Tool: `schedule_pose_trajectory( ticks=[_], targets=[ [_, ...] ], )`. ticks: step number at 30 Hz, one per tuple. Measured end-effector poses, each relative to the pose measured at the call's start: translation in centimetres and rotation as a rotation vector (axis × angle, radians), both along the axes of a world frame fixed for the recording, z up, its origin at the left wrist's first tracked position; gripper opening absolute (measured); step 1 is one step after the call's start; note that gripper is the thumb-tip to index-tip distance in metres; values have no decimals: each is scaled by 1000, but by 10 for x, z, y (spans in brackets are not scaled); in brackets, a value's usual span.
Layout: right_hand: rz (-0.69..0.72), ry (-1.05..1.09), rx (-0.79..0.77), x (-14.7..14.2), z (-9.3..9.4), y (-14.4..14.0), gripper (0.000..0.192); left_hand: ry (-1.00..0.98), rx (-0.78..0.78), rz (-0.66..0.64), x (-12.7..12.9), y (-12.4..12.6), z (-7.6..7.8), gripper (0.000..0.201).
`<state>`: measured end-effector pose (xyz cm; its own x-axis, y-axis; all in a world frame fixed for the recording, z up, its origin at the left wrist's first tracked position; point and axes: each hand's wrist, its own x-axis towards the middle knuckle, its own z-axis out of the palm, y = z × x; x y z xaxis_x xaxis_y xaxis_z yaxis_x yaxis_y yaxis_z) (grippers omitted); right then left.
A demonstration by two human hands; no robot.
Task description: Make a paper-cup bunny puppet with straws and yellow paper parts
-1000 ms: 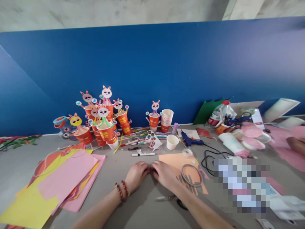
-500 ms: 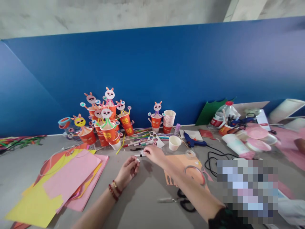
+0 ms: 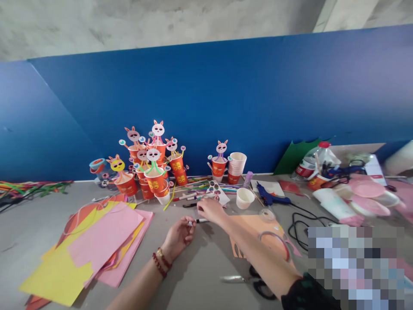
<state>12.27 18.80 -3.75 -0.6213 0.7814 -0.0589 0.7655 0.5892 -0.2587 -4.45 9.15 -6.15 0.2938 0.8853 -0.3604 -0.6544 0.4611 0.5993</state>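
My right hand (image 3: pixel 211 209) reaches forward over the grey table (image 3: pixel 193 275) and closes on a white marker (image 3: pixel 202 220) with a dark end. My left hand (image 3: pixel 179 236), with red bead bracelets on its wrist, sits just left of it and pinches a small white piece (image 3: pixel 190 223) at its fingertips, close to the marker's end. An orange paper sheet (image 3: pixel 254 228) with cut shapes lies under my right forearm, with a grey tape ring (image 3: pixel 273 241) on it. Scissors (image 3: pixel 245 280) lie near the front edge.
Bunny-topped red cups (image 3: pixel 153 170) cluster at the back against the blue wall, beside a cup stack (image 3: pixel 237 164) and a white cup (image 3: pixel 244 198). Coloured paper sheets (image 3: pixel 93 245) lie left. A blue glue gun (image 3: pixel 271 199), black cable, bottle (image 3: pixel 314 160) and pink plates (image 3: pixel 368 193) crowd the right.
My hands have come apart from in front of the orange sheet. The right hand has reached forward onto the marker; the left hand now pinches a small white piece beside it.
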Motion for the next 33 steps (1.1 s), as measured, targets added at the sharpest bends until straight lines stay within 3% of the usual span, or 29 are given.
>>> schedule_pose_trajectory(
  ticks=[7, 12, 18, 25, 30, 33],
  targets=[
    [79, 121, -43, -3, 10, -8, 15, 7, -105, -68, 2, 0, 1, 33],
    [196, 227, -90, 8, 22, -10, 15, 11, -100, -35, 3, 1, -1, 22],
    [58, 150, -57, 20, 17, 2, 15, 34, -35, 3, 1, 0, 1, 8],
    [52, 56, -72, 4, 1, -3, 26, 67, -5, -55, 4, -6, 8, 11],
    [32, 162, -25, 4, 11, -16, 9, 52, -31, -65, 4, -3, 5, 24],
    [66, 269, -1, 3, 18, -31, 10, 41, -43, -53, 6, -1, 0, 35]
  ],
)
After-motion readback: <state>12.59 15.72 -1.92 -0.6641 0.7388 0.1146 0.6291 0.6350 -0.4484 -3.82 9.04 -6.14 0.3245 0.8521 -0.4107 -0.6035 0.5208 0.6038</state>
